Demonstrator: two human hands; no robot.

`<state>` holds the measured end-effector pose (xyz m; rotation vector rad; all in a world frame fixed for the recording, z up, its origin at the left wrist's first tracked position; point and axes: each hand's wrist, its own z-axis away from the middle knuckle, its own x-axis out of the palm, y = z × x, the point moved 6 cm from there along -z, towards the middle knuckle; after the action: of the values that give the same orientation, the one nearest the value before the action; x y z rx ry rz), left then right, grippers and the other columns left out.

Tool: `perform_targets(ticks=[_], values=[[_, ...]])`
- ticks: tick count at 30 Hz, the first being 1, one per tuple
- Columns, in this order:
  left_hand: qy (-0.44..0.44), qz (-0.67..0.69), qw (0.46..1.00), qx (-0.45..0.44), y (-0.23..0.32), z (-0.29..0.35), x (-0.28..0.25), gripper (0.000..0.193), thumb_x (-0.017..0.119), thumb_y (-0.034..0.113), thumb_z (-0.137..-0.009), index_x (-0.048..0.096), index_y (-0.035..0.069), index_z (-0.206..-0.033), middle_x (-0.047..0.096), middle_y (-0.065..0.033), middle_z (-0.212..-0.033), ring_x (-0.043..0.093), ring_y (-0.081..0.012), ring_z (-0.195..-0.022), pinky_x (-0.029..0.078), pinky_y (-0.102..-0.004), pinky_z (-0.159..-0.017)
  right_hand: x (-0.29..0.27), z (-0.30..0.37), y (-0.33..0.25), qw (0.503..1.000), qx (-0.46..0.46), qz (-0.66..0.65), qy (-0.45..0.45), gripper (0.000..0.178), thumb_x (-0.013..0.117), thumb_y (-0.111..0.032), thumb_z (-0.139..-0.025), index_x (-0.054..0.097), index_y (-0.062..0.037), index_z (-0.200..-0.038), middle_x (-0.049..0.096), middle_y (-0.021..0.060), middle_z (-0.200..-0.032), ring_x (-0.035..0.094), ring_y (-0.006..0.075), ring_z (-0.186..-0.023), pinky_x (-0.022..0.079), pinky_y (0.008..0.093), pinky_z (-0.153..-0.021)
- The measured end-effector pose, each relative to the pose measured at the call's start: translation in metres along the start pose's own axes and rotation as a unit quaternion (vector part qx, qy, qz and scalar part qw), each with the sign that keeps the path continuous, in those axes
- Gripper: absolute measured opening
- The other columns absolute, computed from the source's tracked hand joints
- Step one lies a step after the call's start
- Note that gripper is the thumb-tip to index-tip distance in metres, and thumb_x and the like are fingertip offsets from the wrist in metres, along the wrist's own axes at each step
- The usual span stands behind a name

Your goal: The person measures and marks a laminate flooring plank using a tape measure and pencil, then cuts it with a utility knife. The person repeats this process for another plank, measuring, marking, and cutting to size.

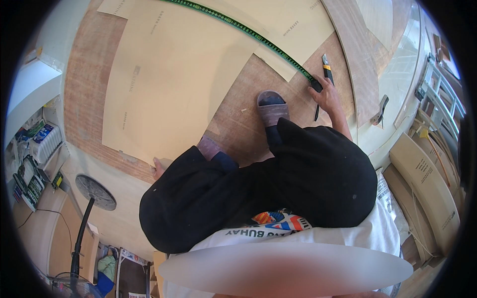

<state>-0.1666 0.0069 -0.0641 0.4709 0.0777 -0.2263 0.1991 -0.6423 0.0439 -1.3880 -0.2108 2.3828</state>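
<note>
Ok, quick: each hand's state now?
Left hand: mostly hidden behind the black-trousered leg; open or closed cannot be told.
Right hand: holding a black-cased tape measure with green blade.

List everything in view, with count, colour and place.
Plywood: at least one, brown, underneath
Sheets: at least two, beige, on plywood
Tape measure: one, green and black, across sheets
Knife: one, black and yellow, beside tape measure
Board: one, brown, upper right
Hand tool: one, grey, right
Ladder: one, silver, far right
Cardboard: several, brown, lower right
Stand: one, black, lower left
Clutter: many, mixed, left edge
Slippers: two, mauve, centre
Trousers: one, black, centre
Left hand: one, bare, by sheets
Right hand: one, bare, holding tape measure
</note>
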Motion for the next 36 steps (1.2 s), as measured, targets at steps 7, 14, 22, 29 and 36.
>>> perform_targets(ticks=[7, 14, 22, 29, 36], values=[[0.016, -0.209, 0.945, 0.250, 0.007, 0.009, 0.007, 0.045, 0.073, 0.034, -0.095, 0.064, 0.003, -0.125, 0.069, -0.0112, -0.112, 0.065, -0.0215, -0.096, 0.054, -0.0366, -0.083, -0.001, 0.000, -0.001, 1.000, -0.001, 0.004, 0.004, 0.056, 0.073, -0.030, -0.081, 0.063, -0.0112, -0.133, 0.062, 0.0186, -0.111, 0.065, 0.0368, -0.102, 0.051, 0.0444, -0.089], [0.000, -0.054, 0.996, 0.072, 0.011, 0.008, 0.006, 0.047, 0.073, 0.035, -0.095, 0.063, 0.002, -0.127, 0.068, -0.0114, -0.114, 0.065, -0.0216, -0.097, 0.053, -0.0363, -0.084, 0.000, -0.001, 0.000, 1.000, -0.004, 0.005, 0.006, 0.057, 0.073, -0.031, -0.081, 0.063, -0.0106, -0.133, 0.063, 0.0185, -0.112, 0.064, 0.0361, -0.103, 0.051, 0.0440, -0.091], [-0.002, -0.243, 0.945, 0.219, 0.002, 0.001, 0.002, 0.051, 0.071, 0.041, -0.095, 0.060, 0.003, -0.126, 0.068, -0.0118, -0.113, 0.065, -0.0219, -0.098, 0.053, -0.0368, -0.083, -0.001, -0.001, -0.001, 1.000, -0.004, 0.008, 0.005, 0.058, 0.073, -0.032, -0.081, 0.062, -0.0106, -0.134, 0.062, 0.0178, -0.113, 0.065, 0.0354, -0.102, 0.051, 0.0435, -0.089], [0.025, -0.325, 0.928, 0.181, 0.010, 0.010, 0.006, 0.051, 0.070, 0.044, -0.096, 0.060, 0.002, -0.124, 0.067, -0.0129, -0.112, 0.064, -0.0217, -0.099, 0.054, -0.0367, -0.084, 0.002, -0.002, 0.004, 1.000, 0.007, -0.002, -0.005, 0.058, 0.073, -0.032, -0.081, 0.063, -0.0103, -0.133, 0.062, 0.0179, -0.113, 0.065, 0.0357, -0.101, 0.051, 0.0439, -0.089], [0.008, -0.294, 0.934, 0.203, 0.011, 0.011, 0.008, 0.050, 0.069, 0.043, -0.097, 0.060, 0.002, -0.124, 0.067, -0.0125, -0.113, 0.064, -0.0213, -0.099, 0.054, -0.0361, -0.084, 0.000, -0.001, 0.001, 1.000, 0.003, 0.001, -0.007, 0.055, 0.072, -0.030, -0.083, 0.062, -0.0083, -0.133, 0.062, 0.0205, -0.112, 0.063, 0.0377, -0.103, 0.050, 0.0441, -0.092]])
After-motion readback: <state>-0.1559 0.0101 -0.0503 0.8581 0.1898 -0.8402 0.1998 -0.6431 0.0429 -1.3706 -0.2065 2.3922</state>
